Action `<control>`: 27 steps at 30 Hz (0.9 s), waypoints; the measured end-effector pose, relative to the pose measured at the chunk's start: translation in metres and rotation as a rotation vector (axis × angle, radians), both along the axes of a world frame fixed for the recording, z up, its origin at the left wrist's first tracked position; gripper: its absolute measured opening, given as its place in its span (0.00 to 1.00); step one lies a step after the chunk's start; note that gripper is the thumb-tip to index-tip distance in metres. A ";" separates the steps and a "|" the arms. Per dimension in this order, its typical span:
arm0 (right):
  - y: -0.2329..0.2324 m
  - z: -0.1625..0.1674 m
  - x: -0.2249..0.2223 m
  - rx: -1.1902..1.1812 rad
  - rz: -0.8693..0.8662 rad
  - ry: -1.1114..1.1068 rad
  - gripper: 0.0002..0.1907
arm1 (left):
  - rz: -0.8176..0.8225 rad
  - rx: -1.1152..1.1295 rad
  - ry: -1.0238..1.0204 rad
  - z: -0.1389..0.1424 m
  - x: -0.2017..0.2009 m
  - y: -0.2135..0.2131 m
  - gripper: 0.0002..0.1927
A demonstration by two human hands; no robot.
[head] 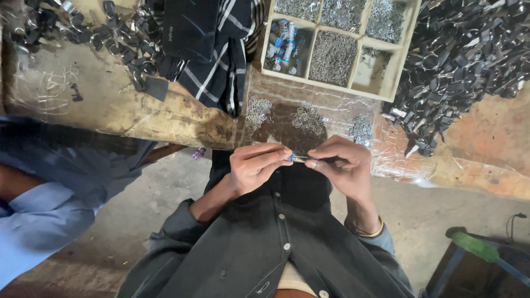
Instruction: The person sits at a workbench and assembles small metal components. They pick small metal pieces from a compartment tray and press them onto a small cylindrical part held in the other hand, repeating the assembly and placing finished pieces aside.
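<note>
Both hands meet at frame centre: left hand [255,166] and right hand [342,165] pinch a small thin metal piece with a blue tip [295,158]. Loose fingertips could probably drop it onto the grey concrete floor [165,193].

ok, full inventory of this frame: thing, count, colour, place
small slim metal part with blue tip: one, silver and blue, pinched between both hands
wooden divided tray: one, pale wood, top centre of bench; compartments hold grey metal bits, one holds blue and white pieces
loose small metal clips: three little piles, silver, on the bench below the tray
heap of black flat parts: too many to count, black, bench right
scattered black parts with rings: many, black, bench top left
checked cloth: one, dark with white lines, left of tray
plastic-covered bench: one, brown
neighbouring person's sleeve: blue, far left
green-handled tool: one, bottom right
left hand: fingers on the part
right hand: fingers on the part, gold bangle at wrist
</note>
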State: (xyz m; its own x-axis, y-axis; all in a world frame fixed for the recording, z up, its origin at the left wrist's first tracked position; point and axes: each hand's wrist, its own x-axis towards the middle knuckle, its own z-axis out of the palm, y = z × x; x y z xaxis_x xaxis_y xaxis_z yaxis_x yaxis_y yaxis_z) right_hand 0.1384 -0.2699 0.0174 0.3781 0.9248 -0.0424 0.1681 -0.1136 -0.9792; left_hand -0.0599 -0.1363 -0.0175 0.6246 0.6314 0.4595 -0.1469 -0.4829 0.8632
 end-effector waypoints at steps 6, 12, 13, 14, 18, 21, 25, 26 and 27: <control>0.017 0.014 -0.006 -0.002 0.084 -0.021 0.11 | -0.140 0.015 -0.027 0.004 0.003 0.007 0.16; 0.030 0.066 0.042 0.236 0.633 -0.090 0.07 | -0.231 0.026 -0.038 0.010 -0.003 0.007 0.17; 0.033 0.074 0.052 0.325 0.772 -0.058 0.06 | -0.230 0.024 -0.042 0.011 -0.003 0.006 0.17; 0.028 0.083 0.055 0.194 0.560 -0.099 0.08 | -0.238 0.018 -0.035 0.012 -0.004 0.007 0.18; 0.043 0.077 0.052 0.622 -0.566 0.096 0.08 | -0.275 0.003 -0.024 0.018 -0.008 0.005 0.18; 0.038 0.077 0.066 0.905 -0.729 0.119 0.09 | -0.293 0.006 -0.020 0.022 -0.006 0.008 0.19; 0.008 0.072 0.079 0.707 -0.597 -0.276 0.09 | -0.306 0.021 0.003 0.032 -0.003 0.020 0.18; -0.003 0.072 0.085 0.449 -0.582 -0.453 0.08 | -0.303 0.037 0.005 0.035 -0.001 0.025 0.18; -0.014 0.070 0.090 0.185 -0.558 -0.621 0.10 | -0.299 0.051 0.005 0.037 0.000 0.031 0.18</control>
